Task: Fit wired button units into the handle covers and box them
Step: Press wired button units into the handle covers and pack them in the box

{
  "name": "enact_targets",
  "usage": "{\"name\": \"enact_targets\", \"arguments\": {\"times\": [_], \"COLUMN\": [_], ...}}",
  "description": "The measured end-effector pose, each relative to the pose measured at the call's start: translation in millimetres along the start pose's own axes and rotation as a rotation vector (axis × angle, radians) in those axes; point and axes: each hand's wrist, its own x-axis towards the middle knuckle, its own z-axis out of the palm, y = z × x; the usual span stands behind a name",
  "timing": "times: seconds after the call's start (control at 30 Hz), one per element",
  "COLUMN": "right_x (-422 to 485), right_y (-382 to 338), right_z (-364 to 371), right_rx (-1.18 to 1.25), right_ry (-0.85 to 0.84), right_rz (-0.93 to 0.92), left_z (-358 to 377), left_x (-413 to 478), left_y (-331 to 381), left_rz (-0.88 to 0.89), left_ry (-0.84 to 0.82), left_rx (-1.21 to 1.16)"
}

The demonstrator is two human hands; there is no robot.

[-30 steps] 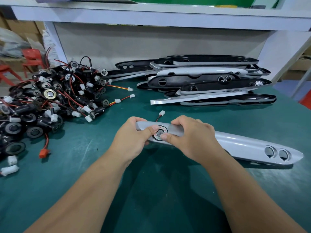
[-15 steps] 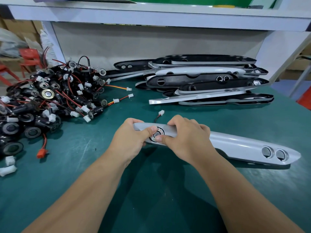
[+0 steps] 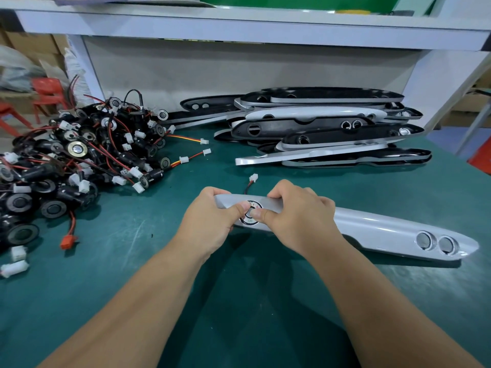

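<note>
Presently, the silver handle cover lies lengthwise on the green tabletop, with both hands at its left end. The left hand has its grip curled round that end, thumb pressing the round button unit seated in the cover's face. The right hand has its grip wrapped over the cover just beside it, thumb on the same unit. A white connector on a wire stands behind the cover. A pile of loose button units lies at the left, and stacked covers at the rear.
</note>
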Motion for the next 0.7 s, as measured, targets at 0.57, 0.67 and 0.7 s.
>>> {"name": "enact_targets", "arguments": {"times": [0.57, 0.67, 0.7], "right_x": [2.1, 2.0, 1.6], "right_y": [7.2, 5.2, 4.8], "right_z": [-10.0, -13.2, -13.4], "right_rx": [-0.005, -0.017, -0.022], "right_ry": [-0.113, -0.127, -0.129], "right_rz": [0.008, -0.007, -0.01], "left_z": [-0.4, 0.0, 0.0], "left_x": [1.7, 1.2, 1.2], "left_y": [-0.3, -1.5, -1.6], "left_rz": [-0.018, -0.002, 0.001], "left_ry": [-0.041, -0.029, -0.028], "left_rx": [-0.142, -0.134, -0.132]}}
